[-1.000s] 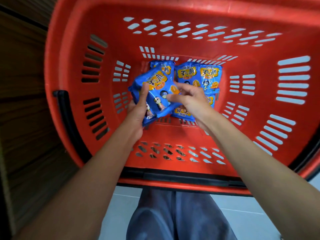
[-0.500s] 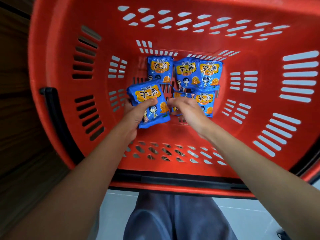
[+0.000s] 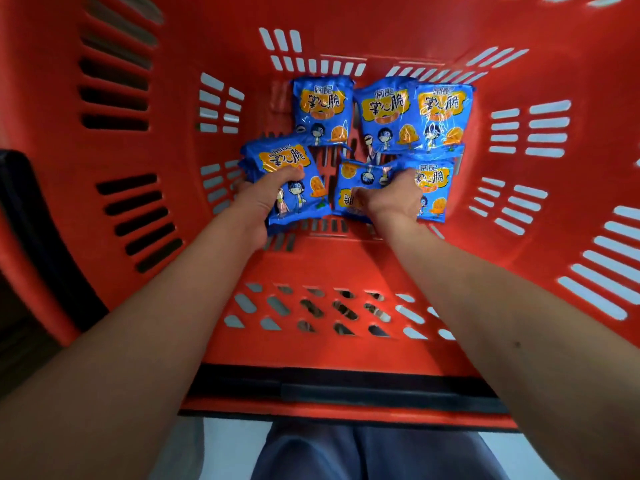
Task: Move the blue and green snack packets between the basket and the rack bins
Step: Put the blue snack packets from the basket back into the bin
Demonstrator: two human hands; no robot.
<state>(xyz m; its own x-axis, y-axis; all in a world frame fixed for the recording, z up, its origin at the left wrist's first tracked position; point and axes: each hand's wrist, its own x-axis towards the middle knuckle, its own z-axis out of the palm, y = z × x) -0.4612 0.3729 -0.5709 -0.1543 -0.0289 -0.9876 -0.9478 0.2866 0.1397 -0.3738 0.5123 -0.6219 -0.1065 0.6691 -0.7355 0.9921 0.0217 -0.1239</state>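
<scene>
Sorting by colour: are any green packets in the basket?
No, all the packets visible in the red basket are blue.

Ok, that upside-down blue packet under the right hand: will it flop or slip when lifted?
Probably holds its shape: the upside-down packet looks puffed, though creased where the right hand grips it. Its glossy film may slip. Likely light, since the left hand holds what looks like a stack of packets in one grip.

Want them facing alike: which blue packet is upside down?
The packet under the right hand, front middle: its yellow logo is at the near end; the others have theirs at the far end.
</scene>
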